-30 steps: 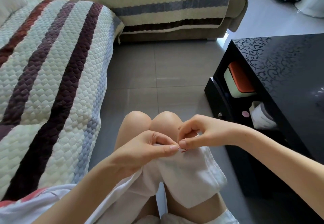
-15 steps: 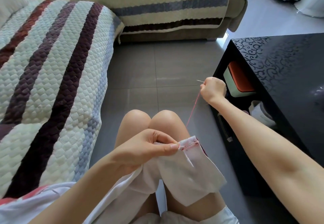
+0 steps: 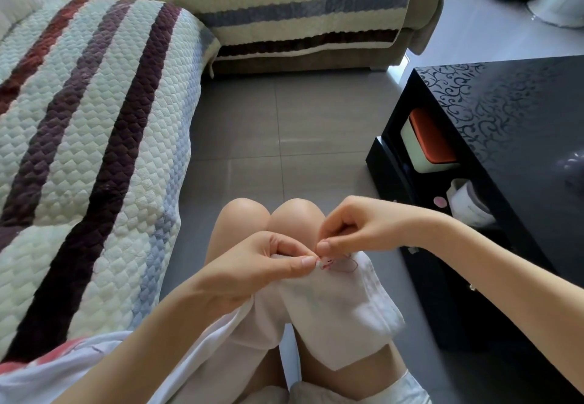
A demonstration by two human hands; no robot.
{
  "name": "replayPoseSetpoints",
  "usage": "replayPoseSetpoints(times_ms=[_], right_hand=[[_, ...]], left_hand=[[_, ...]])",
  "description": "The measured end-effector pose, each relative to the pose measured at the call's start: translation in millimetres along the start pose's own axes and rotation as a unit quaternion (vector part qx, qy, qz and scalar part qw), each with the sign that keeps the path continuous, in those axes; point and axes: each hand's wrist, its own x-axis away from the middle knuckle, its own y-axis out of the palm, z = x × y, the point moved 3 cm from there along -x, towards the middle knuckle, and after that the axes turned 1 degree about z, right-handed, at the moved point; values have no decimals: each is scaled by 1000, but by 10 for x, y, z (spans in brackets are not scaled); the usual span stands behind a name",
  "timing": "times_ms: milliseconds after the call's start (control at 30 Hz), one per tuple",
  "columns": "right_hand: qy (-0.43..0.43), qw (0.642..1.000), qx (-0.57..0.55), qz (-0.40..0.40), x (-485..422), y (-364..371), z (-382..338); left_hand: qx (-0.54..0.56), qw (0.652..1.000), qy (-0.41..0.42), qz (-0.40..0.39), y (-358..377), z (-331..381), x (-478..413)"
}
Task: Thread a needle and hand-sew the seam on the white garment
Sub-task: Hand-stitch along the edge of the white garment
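Over bare knees, white garment (image 3: 341, 315) droops, pink-stitched at its pinched edge.

striped quilted sofa cover (image 3: 94, 138) | grey tiled floor (image 3: 284, 125) | black patterned table (image 3: 512, 125) | orange-lidded box (image 3: 429, 141)

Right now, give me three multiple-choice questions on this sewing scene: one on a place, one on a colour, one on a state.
1. Where does the garment lie? A on the sofa; B over the person's knees; C on the table.
2. What colour is the thread at the seam? A pink; B blue; C green.
3. What is the left hand doing? A resting flat; B pinching the garment's edge; C hanging free.
Answers: B, it drapes over both knees; A, pink loops show at the edge; B, thumb and forefinger squeeze the cloth.
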Motion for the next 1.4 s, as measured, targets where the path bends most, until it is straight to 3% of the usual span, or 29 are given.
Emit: replayPoseSetpoints(times_ms=[200,367,500,600,700,767,867,933,1067,1200,1333,1400], right_hand=[[-15,998,-50,-25,-10,1,-10],[6,990,-69,122,-171,-154,122],[73,964,72,247,-265,-285,302],[118,933,178,290,-280,-265,396],[91,924,191,318,-243,-181,412],[35,955,60,288,-163,-140,361],[-19,983,-136,122,35,-25,236],[-13,991,-124,43,133,86,236],[33,991,-120,42,333,127,330],[76,988,-131,-24,628,114,309],[166,982,-51,79,644,152,538],[154,976,-15,153,607,193,603]], left_hand=[[-2,1000,7,-8,14,11,13],[-8,1000,9,-19,7,-3,23],[-7,1000,11,-24,5,0,29],[-3,1000,9,-17,-1,-8,15],[2,1000,8,-15,1,-17,5],[8,1000,11,-16,7,-15,7],[18,1000,12,-6,12,-4,11],[15,1000,13,-3,10,-2,11],[-51,998,-1,48,-4,-65,-27],[-164,984,0,65,162,-107,-101],[-182,980,3,85,221,-148,-182],[-186,977,8,102,213,-168,-195]])
